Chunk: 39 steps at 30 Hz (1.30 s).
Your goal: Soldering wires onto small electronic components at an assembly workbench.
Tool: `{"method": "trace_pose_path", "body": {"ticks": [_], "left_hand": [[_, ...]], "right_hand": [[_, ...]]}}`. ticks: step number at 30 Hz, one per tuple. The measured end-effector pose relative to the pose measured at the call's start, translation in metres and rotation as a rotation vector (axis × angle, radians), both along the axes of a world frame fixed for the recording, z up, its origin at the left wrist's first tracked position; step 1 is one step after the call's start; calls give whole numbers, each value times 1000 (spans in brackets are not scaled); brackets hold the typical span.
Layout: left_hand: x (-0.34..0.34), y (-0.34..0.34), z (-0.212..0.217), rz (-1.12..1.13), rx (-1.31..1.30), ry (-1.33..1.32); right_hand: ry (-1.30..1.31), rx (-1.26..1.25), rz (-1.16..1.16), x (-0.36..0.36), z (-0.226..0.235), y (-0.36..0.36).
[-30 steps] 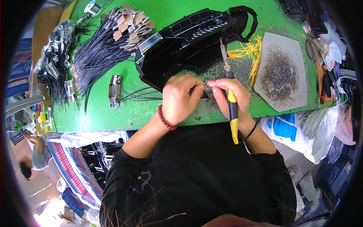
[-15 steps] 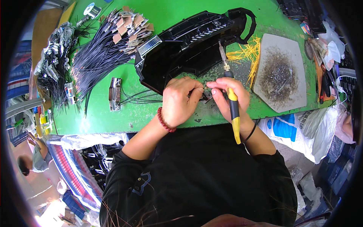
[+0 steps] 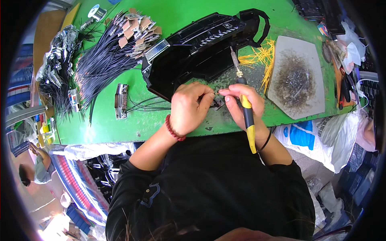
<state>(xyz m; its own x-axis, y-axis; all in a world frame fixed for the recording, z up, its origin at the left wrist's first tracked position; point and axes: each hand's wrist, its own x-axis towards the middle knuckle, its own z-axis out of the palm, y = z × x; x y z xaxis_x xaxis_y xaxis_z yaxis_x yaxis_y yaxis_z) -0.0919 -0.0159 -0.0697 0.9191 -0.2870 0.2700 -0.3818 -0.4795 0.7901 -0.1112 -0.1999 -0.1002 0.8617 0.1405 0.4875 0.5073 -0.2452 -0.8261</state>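
My left hand [image 3: 189,105] is closed, thumb and forefinger pinched together. Thin black wires [image 3: 150,103] run into it from a small rectangular module [image 3: 121,100] on its left. In my right hand [image 3: 251,102] rests a black-and-yellow soldering iron [image 3: 248,114], its metal tip pointing away from me over the dark housing. The thumb and forefinger of that same hand also meet close to the left fingertips, around a tiny wire end too small to make out. Just beyond both hands lies the large black plastic housing [image 3: 177,68], open side showing.
A thick bundle of black wires [image 3: 100,66] with small boards lies at the left, beside wrapped parts [image 3: 60,56] and a solder spool [image 3: 97,13]. Yellow tubes [image 3: 257,58] lie beside a stained grey plate [image 3: 283,102] at the right. A white bag [image 3: 325,140] hangs below the table edge.
Both hands stay nearly in place, fingertips still close together. The soldering iron and the view have shifted very slightly.
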Motion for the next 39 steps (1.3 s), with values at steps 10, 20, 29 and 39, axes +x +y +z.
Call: {"method": "trace_pose_path", "body": {"ticks": [10, 20, 29, 39], "left_hand": [[2, -1, 0, -13, 14, -19], [1, 1, 4, -22, 10, 16], [0, 0, 5, -12, 11, 40], [-1, 2, 4, -31, 36, 36]], "right_hand": [[28, 11, 3, 0, 0, 2], [-75, -18, -10, 1, 3, 1], [-185, -92, -36, 1, 10, 0], [-191, -138, -57, 4, 16, 2]]}}
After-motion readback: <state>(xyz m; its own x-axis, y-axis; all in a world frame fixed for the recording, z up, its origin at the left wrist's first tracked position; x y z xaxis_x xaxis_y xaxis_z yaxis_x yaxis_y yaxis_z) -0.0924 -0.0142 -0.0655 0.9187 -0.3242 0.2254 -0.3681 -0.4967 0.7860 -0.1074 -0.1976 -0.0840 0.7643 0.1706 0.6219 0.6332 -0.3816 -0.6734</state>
